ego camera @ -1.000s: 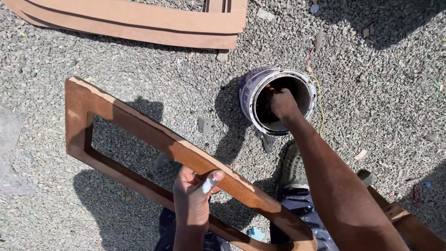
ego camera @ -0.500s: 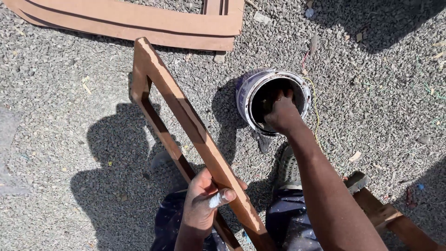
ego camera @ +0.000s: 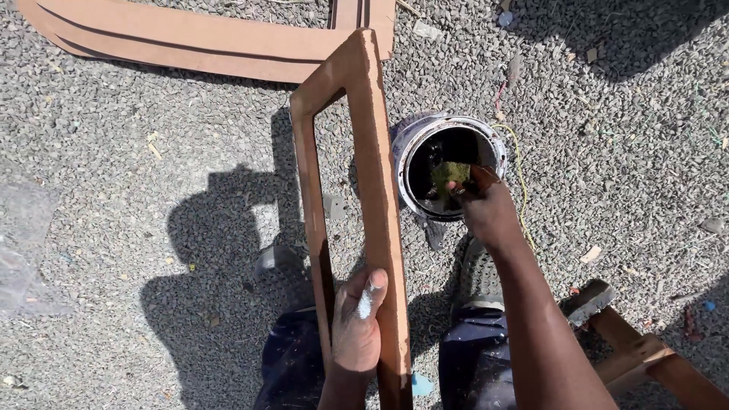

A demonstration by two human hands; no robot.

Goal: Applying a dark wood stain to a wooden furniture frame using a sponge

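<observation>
Both hands are busy over a bed of grey gravel (ego camera: pixel 137 175) in hard sunlight. The left hand (ego camera: pixel 357 326) is closed around the near end of a long brown wooden frame (ego camera: pixel 376 190), thumb laid up along its broad face, with a smear of pale paint on the thumbnail. That frame is a narrow open rectangle, held so that it runs straight away from the person, its far end reaching up towards the top of the view and its left rail sitting lower than the wide right one.

The right hand (ego camera: pixel 486 212) reaches into a round metal can (ego camera: pixel 448 163) that stands on the gravel just to the right of the frame. Its fingers are pinched on a greenish pad (ego camera: pixel 449 176) and something reddish-brown beside it, held just inside the can's rim above a dark liquid. The can's outer wall is stained and streaked.

Beyond the frame's far end, flat brown boards (ego camera: pixel 190 42) with dark grooves lie on the stones. At the lower right stands part of a wooden stand (ego camera: pixel 645 357) with reddish legs. A sheet of clear plastic (ego camera: pixel 23 250) lies at the left edge, and a thin yellow string (ego camera: pixel 522 190) curls past the can. The person's shadow falls dark across the gravel to the left, and dark blue trouser legs (ego camera: pixel 471 357) show at the bottom with grey shoes (ego camera: pixel 478 277) on the stones.
</observation>
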